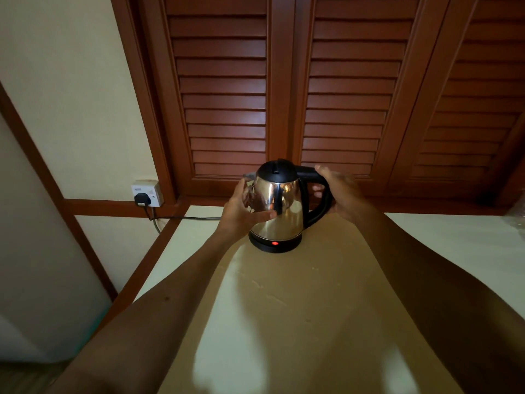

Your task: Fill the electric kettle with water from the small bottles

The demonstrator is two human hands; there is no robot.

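A steel electric kettle [279, 206] with a black lid and black handle stands on its black base [275, 245], where a red light glows. The lid is down. My left hand [241, 210] cups the kettle's left side, fingers spread and loosely curved, thumb across the front of the body. My right hand [339, 191] is at the black handle, fingers extended beside and behind it; whether it grips the handle is unclear. No small bottles are in view.
The kettle sits near the far edge of a pale table [284, 308]. A black plug [141, 199] sits in a wall socket at the left, its cord running along the table's back. Brown louvred doors [284, 81] stand behind. Clear plastic [515, 220] shows at the right edge.
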